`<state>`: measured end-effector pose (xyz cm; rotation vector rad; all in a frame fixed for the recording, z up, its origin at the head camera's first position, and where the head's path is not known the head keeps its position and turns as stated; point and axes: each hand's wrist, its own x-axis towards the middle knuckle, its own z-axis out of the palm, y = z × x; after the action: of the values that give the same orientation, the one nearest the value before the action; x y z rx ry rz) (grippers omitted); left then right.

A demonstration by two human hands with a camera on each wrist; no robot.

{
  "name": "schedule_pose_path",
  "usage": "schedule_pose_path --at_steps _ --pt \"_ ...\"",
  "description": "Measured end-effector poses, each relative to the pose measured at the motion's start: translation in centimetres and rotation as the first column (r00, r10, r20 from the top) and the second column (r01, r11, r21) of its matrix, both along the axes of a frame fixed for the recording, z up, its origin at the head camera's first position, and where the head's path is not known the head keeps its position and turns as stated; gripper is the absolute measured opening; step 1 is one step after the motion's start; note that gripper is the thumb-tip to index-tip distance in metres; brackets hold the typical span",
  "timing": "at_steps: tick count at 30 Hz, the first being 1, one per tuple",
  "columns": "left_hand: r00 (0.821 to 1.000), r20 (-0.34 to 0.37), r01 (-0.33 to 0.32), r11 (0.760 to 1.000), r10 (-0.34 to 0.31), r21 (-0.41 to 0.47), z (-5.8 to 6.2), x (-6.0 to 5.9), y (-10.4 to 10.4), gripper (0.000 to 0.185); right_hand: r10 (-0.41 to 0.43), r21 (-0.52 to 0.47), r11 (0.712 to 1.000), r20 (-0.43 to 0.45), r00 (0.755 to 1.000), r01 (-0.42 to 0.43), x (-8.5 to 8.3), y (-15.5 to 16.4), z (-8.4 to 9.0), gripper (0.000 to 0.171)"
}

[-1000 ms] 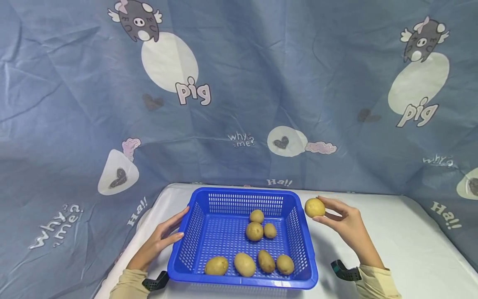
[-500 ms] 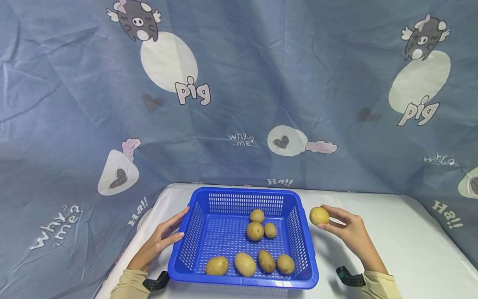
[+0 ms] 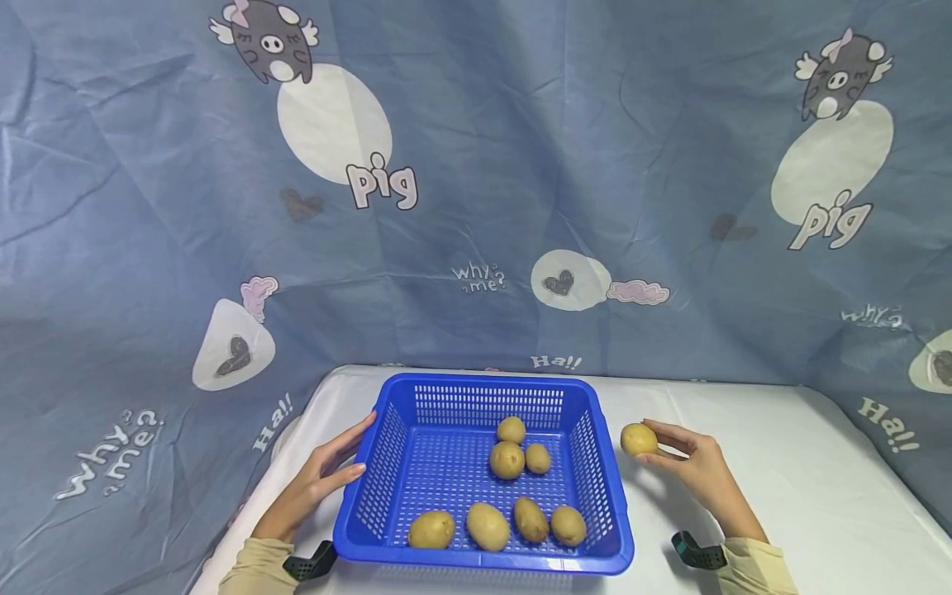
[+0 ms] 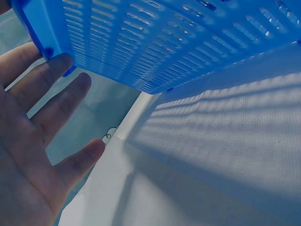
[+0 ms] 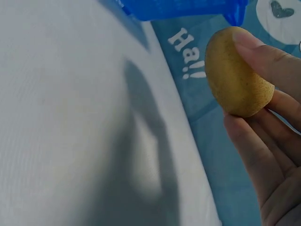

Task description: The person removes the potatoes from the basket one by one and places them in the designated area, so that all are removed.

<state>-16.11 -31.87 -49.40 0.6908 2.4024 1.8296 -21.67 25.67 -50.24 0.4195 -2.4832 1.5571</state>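
Note:
My right hand (image 3: 692,463) pinches a yellow-brown potato (image 3: 639,440) between thumb and fingertips, just right of the blue plastic basket (image 3: 483,564). In the right wrist view this potato (image 5: 235,73) hangs above the white cloth, over the hand's shadow. My left hand (image 3: 320,475) lies along the basket's left side with fairly straight fingers. The left wrist view shows some fingertips at the basket's edge (image 4: 42,28). Inside the basket, a large potato (image 3: 507,460) sits by two smaller ones toward the back. Several more, including an oval potato (image 3: 487,526), line the front.
A white cloth (image 3: 803,487) covers the table under the basket. Behind it hangs a blue curtain (image 3: 476,190) printed with pigs and words. Dark bands with camera mounts (image 3: 697,551) sit on both wrists.
My right hand has moved right and down with the potato, away from the basket's right rim. The left hand and the potatoes in the basket have stayed put.

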Motion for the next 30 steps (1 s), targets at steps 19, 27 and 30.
schedule_pose_path --at_steps 19,27,30 --pt "1.0 0.01 -0.001 1.0 0.001 -0.005 0.0 0.1 -0.1 0.065 -0.052 0.132 0.991 0.128 0.99 0.035 -0.2 0.5 -1.6 0.06" --pt "1.0 0.006 0.005 1.0 -0.005 0.001 -0.1 -0.1 -0.2 0.065 -0.05 0.174 0.984 0.139 0.989 0.025 -0.6 0.7 -2.2 0.062" --pt "1.0 -0.006 0.001 1.0 -0.001 -0.007 -0.1 -0.2 -0.2 0.065 -0.043 0.167 0.986 0.159 0.986 0.016 -0.6 0.7 -2.3 0.063"
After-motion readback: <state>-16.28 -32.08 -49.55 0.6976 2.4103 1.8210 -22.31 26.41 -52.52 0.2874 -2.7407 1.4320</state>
